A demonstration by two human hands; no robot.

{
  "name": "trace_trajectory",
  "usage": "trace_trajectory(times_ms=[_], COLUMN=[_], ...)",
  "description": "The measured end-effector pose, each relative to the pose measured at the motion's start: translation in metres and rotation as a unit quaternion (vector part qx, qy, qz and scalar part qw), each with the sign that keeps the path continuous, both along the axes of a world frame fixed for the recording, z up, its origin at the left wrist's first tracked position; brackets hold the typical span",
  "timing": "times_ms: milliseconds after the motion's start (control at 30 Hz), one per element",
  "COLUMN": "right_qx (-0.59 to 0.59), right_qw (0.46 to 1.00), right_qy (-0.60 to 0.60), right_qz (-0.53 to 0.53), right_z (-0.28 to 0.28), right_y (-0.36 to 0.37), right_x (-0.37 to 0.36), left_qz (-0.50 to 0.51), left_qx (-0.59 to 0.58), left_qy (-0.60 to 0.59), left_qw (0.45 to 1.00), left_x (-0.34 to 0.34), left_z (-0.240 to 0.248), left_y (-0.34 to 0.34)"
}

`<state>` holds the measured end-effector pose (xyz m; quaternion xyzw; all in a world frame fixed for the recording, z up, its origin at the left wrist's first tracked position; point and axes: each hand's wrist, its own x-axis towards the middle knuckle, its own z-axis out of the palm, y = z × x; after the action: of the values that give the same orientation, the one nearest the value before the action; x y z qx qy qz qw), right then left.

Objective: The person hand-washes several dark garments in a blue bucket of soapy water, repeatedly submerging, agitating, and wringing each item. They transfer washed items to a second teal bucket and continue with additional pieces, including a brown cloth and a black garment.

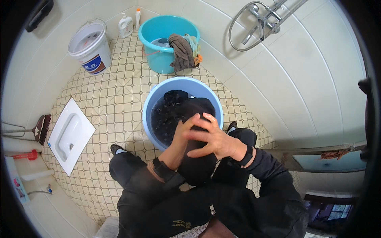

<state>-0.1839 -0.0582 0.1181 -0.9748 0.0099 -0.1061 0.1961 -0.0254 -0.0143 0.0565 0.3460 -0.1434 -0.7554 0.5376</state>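
Note:
A light blue basin (148, 133) stands on the floor between my feet, holding dark wet cloth (166, 117) in water. Above its near side, my left hand (181, 134) and my right hand (216, 139) come together, their fingers crossing or overlapping. The right one spreads its fingers and thumb apart. Part of the left is hidden behind it; the fingers that show are stretched out. More black cloth (198, 105) lies just beyond and beneath both hands, and a black mass covers the near rim. Whether the hands touch that cloth, I cannot tell.
Beyond the basin stands a turquoise tub (158, 61) with brown cloth (182, 53) over its rim. A white bucket (97, 55) and a white bottle (126, 27) are by the far wall. A squat toilet (71, 135) lies left; a shower mixer (262, 22) hangs at right.

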Motion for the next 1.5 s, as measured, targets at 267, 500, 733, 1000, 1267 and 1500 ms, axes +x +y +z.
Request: trace_trajectory(times_ms=[267,500,733,1000,1267,1500], right_qx=[0.084,0.315,0.609,0.404,-0.094,0.068], right_qw=[0.992,0.76,0.634,0.786,0.84,0.855], right_qy=[-0.063,0.073,-0.061,-0.151,-0.03,-0.047], right_qz=[-0.077,-0.563,-0.472,-0.443,-0.533,-0.512], right_z=[0.041,0.057,0.082,0.071,-0.021,-0.126], right_y=[-0.005,-0.071,-0.136,-0.262,-0.35,-0.368], right_x=[-0.028,-0.071,-0.076,-0.023,0.078,0.106], left_qz=[-0.167,-0.173,-0.011,0.038,-0.015,-0.039], left_qx=[-0.108,-0.072,-0.009,0.04,0.033,0.044], left_qy=[-0.073,-0.011,-0.233,-0.177,-0.21,-0.287], left_qw=[0.977,0.982,0.972,0.983,0.977,0.956], left_x=[-0.008,0.05,0.094,0.106,0.095,0.097], left_z=[0.016,0.011,-0.022,-0.044,-0.05,-0.06], left_y=[0.001,0.003,-0.007,-0.008,-0.007,-0.003])
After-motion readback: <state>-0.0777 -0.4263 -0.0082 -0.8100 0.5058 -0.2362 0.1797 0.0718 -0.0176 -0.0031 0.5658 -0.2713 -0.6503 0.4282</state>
